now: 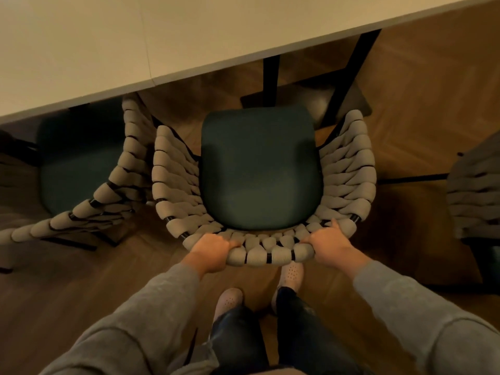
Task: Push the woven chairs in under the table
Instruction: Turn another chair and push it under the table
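Observation:
A woven chair with a thick grey rope back and a dark green seat cushion stands right in front of me, its seat out from under the white table. My left hand grips the top rail of the chair back on the left. My right hand grips the same rail on the right. A second woven chair stands to the left, its seat partly under the table edge. A third woven chair shows at the right edge.
Black table legs stand just beyond the middle chair's seat. The floor is brown herringbone parquet. My feet in pale slippers are right behind the chair back.

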Available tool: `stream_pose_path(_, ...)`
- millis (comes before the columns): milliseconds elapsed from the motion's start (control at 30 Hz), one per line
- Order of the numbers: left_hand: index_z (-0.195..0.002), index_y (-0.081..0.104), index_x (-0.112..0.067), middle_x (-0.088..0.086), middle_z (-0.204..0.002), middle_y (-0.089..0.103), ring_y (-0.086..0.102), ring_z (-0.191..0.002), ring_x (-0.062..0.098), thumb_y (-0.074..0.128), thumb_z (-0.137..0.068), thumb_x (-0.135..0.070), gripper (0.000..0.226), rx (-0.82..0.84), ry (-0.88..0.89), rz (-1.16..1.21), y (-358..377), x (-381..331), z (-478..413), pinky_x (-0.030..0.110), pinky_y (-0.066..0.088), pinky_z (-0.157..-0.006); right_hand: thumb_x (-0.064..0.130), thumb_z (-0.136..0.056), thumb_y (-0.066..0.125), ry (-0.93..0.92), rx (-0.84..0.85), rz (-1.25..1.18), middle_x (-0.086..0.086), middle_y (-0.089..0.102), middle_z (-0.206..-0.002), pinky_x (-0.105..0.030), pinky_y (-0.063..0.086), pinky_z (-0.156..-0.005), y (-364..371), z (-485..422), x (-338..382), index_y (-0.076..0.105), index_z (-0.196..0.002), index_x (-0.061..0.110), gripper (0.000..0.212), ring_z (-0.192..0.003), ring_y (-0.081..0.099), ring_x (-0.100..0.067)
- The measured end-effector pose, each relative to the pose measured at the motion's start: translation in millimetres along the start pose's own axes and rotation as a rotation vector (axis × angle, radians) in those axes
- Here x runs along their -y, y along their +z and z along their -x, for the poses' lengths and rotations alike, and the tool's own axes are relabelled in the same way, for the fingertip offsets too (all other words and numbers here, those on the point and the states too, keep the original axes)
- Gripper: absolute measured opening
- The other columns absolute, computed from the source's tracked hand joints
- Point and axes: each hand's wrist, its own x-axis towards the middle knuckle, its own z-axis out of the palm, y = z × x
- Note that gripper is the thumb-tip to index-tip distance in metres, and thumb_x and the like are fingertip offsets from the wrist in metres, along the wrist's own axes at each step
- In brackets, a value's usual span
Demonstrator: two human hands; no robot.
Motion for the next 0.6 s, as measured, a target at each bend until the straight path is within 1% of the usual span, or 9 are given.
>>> stream_pose_path(133,-0.142,0.037,-0.035,-0.001,-0.123,0.061,0.061,-0.104,0.02,0.054,-0.093,-0.026,0.052,-0.059,-0.014,0.061,-15,-23,-22,0.035,0.049,-0.088,0.023,-0.096,0.046,-0.013,-0.035,0.09,-0.001,0.057,-0.131,-0.059,0.013,-0.116,-23,-2,-43,0.048,-0.137,0.033,0.042,-0.129,0.046,-0.025)
stream_pose_path(200,-0.141,0.039,-0.035,-0.001,-0.124,0.06,0.06,-0.107,0.02,0.054,-0.092,-0.025,0.052,-0.083,-0.023,0.118,-23,-35,-33,0.034,0.047,-0.088,0.023,-0.096,0.045,-0.029,-0.05,0.118,-0.001,0.056,-0.133,-0.058,0.012,-0.117,-34,-6,-66,0.048,-0.137,0.033,0.042,-0.13,0.045,-0.024)
stream_pose_path(333,-0.139,0.042,-0.032,-0.001,-0.125,0.061,0.059,-0.11,0.02,0.057,-0.089,-0.025,0.052,-0.121,-0.06,0.187,-35,-64,-55,0.035,0.047,-0.092,0.025,-0.096,0.044,-0.054,-0.078,0.2,0.001,0.058,-0.13,-0.057,0.01,-0.118,-47,-18,-109,0.052,-0.133,0.033,0.038,-0.129,0.046,-0.023)
stream_pose_path(467,-0.139,0.043,-0.028,0.001,-0.122,0.062,0.06,-0.11,0.022,0.057,-0.09,-0.022,0.052,-0.152,-0.06,0.184,-54,-82,-76,0.036,0.047,-0.09,0.024,-0.096,0.047,-0.052,-0.072,0.197,0.004,0.06,-0.128,-0.057,0.007,-0.119,-50,-31,-144,0.052,-0.133,0.035,0.04,-0.129,0.047,-0.02)
stream_pose_path(600,-0.137,0.046,-0.024,0.003,-0.12,0.063,0.061,-0.108,0.022,0.057,-0.092,-0.021,0.047,-0.143,-0.037,0.148,-72,-92,-93,0.034,0.048,-0.088,0.026,-0.096,0.048,-0.032,-0.074,0.206,0.005,0.056,-0.135,-0.057,0.004,-0.119,-48,-39,-166,0.047,-0.139,0.037,0.044,-0.132,0.044,-0.02)
